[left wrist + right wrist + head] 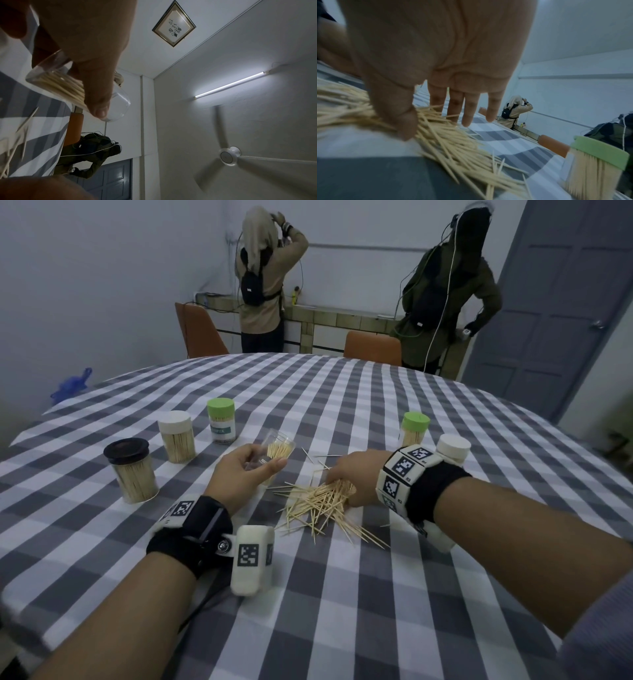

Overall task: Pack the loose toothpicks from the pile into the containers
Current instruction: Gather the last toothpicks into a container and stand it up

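My left hand (pixel 263 463) grips a clear lidless container (pixel 278 444), tilted with its mouth toward the pile and partly filled with toothpicks (pixel 60 85). In the left wrist view my thumb (pixel 97 94) lies across the container (pixel 120 106). The loose toothpick pile (pixel 322 505) is spread on the checked tablecloth (pixel 342 594), just right of that hand. My right hand (pixel 344 475) is down on the pile's far end. In the right wrist view the right hand (pixel 429 121) has its thumb on one side and its first fingers on the other, pinching a bunch of the toothpicks (pixel 453 142).
Full closed jars stand on the table: black-lidded (pixel 132 470), white-lidded (pixel 176 436) and green-lidded (pixel 221 421) at left, green-lidded (pixel 414 428) and white-lidded (pixel 452 448) behind my right wrist. Two people (pixel 263 278) stand beyond two orange chairs (pixel 373 347) at the far edge.
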